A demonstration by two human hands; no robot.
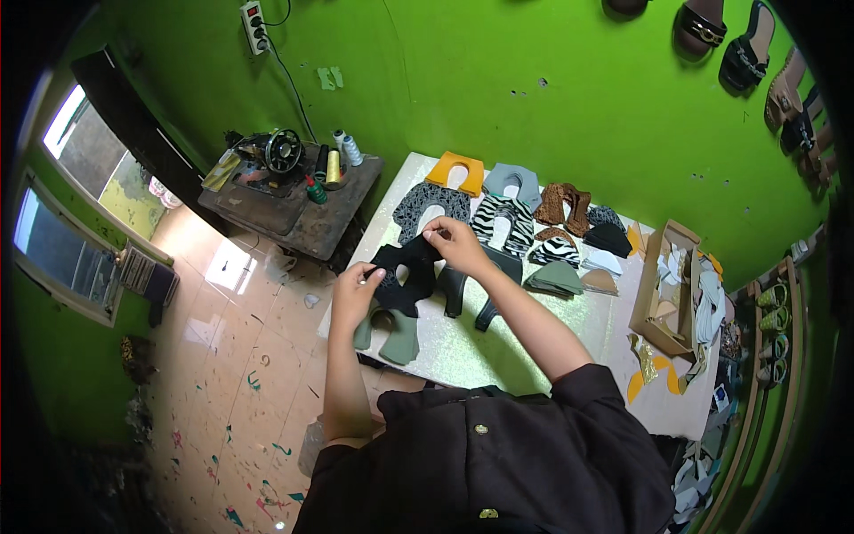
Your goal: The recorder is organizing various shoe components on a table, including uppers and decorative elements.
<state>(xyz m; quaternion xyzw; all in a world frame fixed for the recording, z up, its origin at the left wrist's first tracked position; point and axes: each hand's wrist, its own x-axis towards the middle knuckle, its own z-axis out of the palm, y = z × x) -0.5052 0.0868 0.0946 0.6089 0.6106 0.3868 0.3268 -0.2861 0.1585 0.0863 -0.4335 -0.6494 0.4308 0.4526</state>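
A black U-shaped shoe-upper piece point(416, 283) is stretched between my two hands above the near left part of the white table point(498, 360). My left hand point(358, 287) pinches its left side, and my right hand point(455, 246) grips its upper right edge. Beneath it lies a stack of grey-green U-shaped pieces point(403, 343). Another black U-shaped piece point(453, 292) rests just below my right wrist, partly covered by it. Beyond my hands are grey patterned pieces point(416, 206), zebra-striped pieces point(505, 214), yellow-orange pieces point(457, 169) and light grey pieces point(514, 181).
Leopard-print pieces point(551, 203) and green stacks point(556, 279) lie farther right. A cardboard box point(665, 325) of scraps stands at the table's right. On the left, a sewing machine point(283, 153) sits on a worn wooden table point(267, 214). Sandals point(745, 55) hang on the green wall.
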